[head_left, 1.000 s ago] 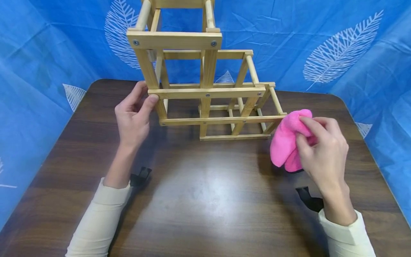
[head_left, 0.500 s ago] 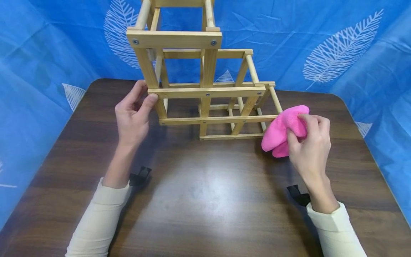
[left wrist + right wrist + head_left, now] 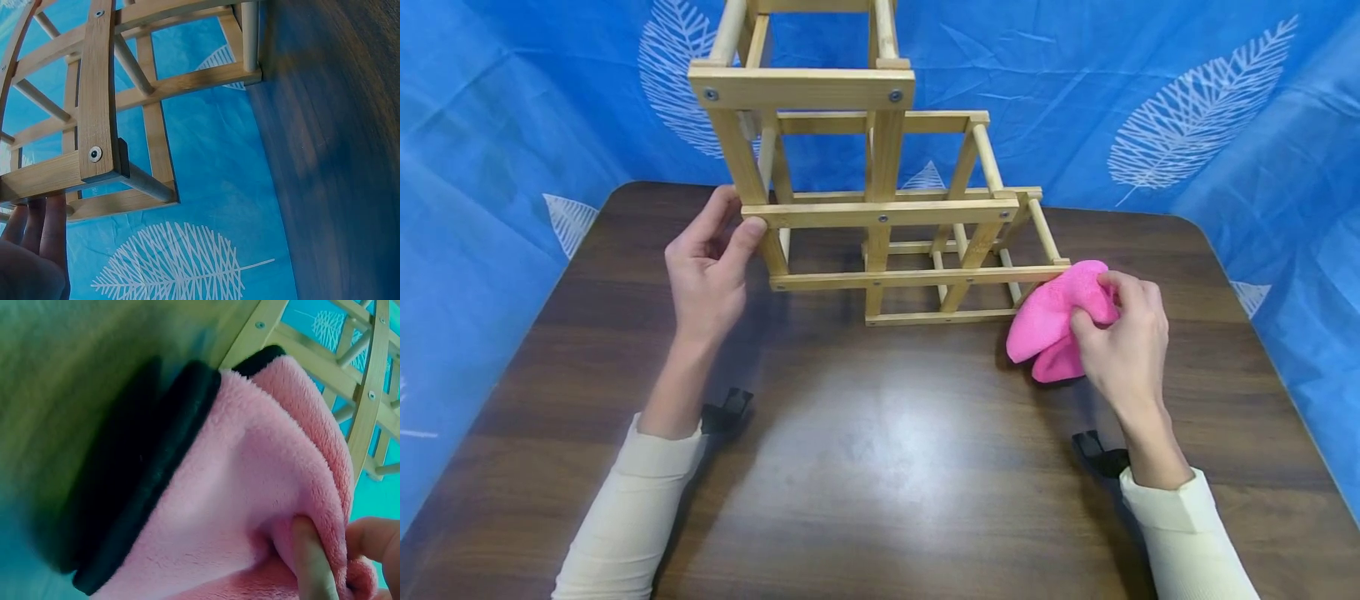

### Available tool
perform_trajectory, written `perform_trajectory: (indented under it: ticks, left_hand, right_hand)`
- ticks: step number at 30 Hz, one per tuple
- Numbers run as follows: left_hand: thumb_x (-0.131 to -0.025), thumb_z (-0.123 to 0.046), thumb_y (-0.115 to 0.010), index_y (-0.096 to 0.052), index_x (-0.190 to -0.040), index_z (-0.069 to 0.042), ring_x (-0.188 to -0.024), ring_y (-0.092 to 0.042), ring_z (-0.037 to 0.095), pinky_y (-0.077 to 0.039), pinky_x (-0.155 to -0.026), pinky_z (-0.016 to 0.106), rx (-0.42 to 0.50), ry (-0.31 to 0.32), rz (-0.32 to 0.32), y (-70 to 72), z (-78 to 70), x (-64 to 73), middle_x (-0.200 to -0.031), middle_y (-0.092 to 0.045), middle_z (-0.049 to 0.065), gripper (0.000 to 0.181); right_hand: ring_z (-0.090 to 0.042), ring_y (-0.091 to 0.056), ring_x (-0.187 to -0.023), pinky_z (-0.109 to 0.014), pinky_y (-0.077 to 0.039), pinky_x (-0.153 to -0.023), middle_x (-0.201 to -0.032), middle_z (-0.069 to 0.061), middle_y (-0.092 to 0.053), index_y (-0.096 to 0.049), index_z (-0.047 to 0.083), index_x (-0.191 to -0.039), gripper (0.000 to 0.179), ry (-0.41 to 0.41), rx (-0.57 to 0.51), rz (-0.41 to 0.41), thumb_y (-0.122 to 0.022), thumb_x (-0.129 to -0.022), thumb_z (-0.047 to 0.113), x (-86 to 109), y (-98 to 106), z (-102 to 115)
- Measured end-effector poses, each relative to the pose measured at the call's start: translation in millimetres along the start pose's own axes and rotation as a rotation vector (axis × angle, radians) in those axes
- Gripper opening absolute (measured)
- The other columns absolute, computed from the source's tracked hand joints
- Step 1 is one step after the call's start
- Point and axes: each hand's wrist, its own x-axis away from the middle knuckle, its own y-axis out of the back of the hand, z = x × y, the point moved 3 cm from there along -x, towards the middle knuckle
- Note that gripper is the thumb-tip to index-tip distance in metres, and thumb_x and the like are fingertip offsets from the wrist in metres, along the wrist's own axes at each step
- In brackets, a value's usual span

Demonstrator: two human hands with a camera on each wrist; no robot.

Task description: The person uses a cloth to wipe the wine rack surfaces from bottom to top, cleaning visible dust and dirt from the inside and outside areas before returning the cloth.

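Observation:
A stepped wooden rack (image 3: 880,215) of slats and round dowels, joined with screws, stands toward the back of the table in the head view. My left hand (image 3: 707,271) grips its left upright, thumb on the front and fingers behind. The left wrist view shows those fingers (image 3: 53,228) against a slat of the rack. Pinched in my right hand (image 3: 1126,342) is a bunched pink cloth (image 3: 1052,321), which overlaps the rack's lower right corner. In the right wrist view the cloth (image 3: 231,481) looks fluffy with a black edging, folded between thumb and fingers.
The dark wood-grain table (image 3: 880,467) spreads beneath both forearms. Behind it hangs a blue curtain (image 3: 1037,75) with white leaf prints, close to the rack's back. Black straps (image 3: 726,410) show at the wrists.
My right hand has moved left with the pink cloth, up along the rack's right end, then slightly back down. The left hand keeps its hold on the upright.

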Motion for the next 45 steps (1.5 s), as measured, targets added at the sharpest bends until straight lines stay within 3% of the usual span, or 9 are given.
perform_trajectory:
  ticks: [8, 12, 20, 24, 29, 35, 40, 45]
  left_hand:
    - [-0.093, 0.0, -0.066, -0.068, -0.123, -0.002, -0.088, -0.07, 0.019, -0.057, -0.078, 0.028, -0.004, -0.029, 0.016, 1.2, 2.9, -0.6, -0.117, -0.069, 0.013, 0.031]
    - [-0.093, 0.0, -0.066, -0.068, -0.124, -0.002, -0.088, -0.071, 0.019, -0.057, -0.077, 0.028, -0.002, -0.028, 0.021, 1.1, 2.9, -0.9, -0.116, -0.069, 0.012, 0.031]
    - [-0.093, -0.001, -0.066, -0.068, -0.125, -0.004, -0.088, -0.071, 0.018, -0.057, -0.078, 0.027, -0.028, -0.029, 0.014, 2.9, 1.5, -0.8, -0.117, -0.069, 0.011, 0.033]
    - [-0.093, -0.002, -0.067, -0.068, -0.125, -0.005, -0.089, -0.071, 0.018, -0.057, -0.079, 0.027, -0.027, -0.022, 0.019, 2.4, 1.4, 0.1, -0.117, -0.069, 0.011, 0.033]
    - [-0.093, -0.003, -0.067, -0.068, -0.125, -0.004, -0.087, -0.071, 0.018, -0.057, -0.077, 0.027, -0.031, -0.029, 0.021, 1.7, 1.4, 0.0, -0.116, -0.07, 0.011, 0.032]
    - [-0.093, -0.001, -0.066, -0.068, -0.124, -0.003, -0.085, -0.071, 0.016, -0.057, -0.075, 0.026, -0.028, -0.022, 0.008, 2.0, 2.8, 0.9, -0.116, -0.07, 0.012, 0.032]
    - [-0.093, -0.002, -0.066, -0.068, -0.125, -0.006, -0.088, -0.072, 0.017, -0.057, -0.075, 0.026, -0.036, -0.026, 0.009, 1.6, 2.2, -0.5, -0.118, -0.069, 0.01, 0.033]
    - [-0.093, -0.002, -0.067, -0.068, -0.126, -0.005, -0.089, -0.071, 0.017, -0.057, -0.076, 0.026, -0.039, -0.025, 0.011, 2.1, 0.7, -0.5, -0.119, -0.069, 0.01, 0.033]
  right_hand:
    - [-0.043, -0.05, -0.101, -0.051, -0.036, -0.076, -0.112, -0.031, -0.057, -0.059, -0.011, -0.126, 0.044, -0.118, 0.08, 0.187, -0.067, -0.083, -0.001, -4.4, -7.8, -7.7]
    - [-0.046, -0.051, -0.1, -0.051, -0.036, -0.075, -0.113, -0.032, -0.055, -0.059, -0.01, -0.129, 0.047, -0.113, 0.097, 0.262, -0.067, -0.083, -0.001, -2.7, -15.8, -10.4]
    - [-0.046, -0.051, -0.098, -0.056, -0.037, -0.076, -0.109, -0.033, -0.057, -0.06, -0.01, -0.128, 0.048, -0.081, 0.126, 0.336, -0.066, -0.082, 0.001, -0.7, -23.4, -12.2]
    - [-0.043, -0.051, -0.094, -0.048, -0.035, -0.071, -0.11, -0.032, -0.057, -0.061, -0.007, -0.128, 0.047, -0.066, 0.096, 0.3, -0.072, -0.084, 0.002, 2.8, -21.6, -12.6]
    - [-0.04, -0.054, -0.089, -0.04, -0.032, -0.065, -0.109, -0.03, -0.06, -0.066, -0.004, -0.124, 0.043, -0.019, 0.044, 0.161, -0.077, -0.083, 0.003, 4.4, -11.7, -8.4]
    - [-0.027, -0.05, -0.082, -0.027, -0.031, -0.061, -0.11, -0.025, -0.064, -0.069, -0.001, -0.122, 0.038, -0.044, 0.017, 0.076, -0.075, -0.085, 0.002, 5.5, 0.8, -3.9]
    - [-0.023, -0.047, -0.076, -0.027, -0.031, -0.058, -0.107, -0.025, -0.064, -0.068, -0.001, -0.122, 0.037, -0.042, 0.023, 0.113, -0.073, -0.086, 0.002, 5.4, -3.5, -4.3]
    - [-0.033, -0.049, -0.079, -0.038, -0.032, -0.061, -0.107, -0.029, -0.06, -0.065, -0.005, -0.124, 0.04, -0.041, 0.071, 0.244, -0.074, -0.086, 0.003, 4.6, -18.4, -5.7]
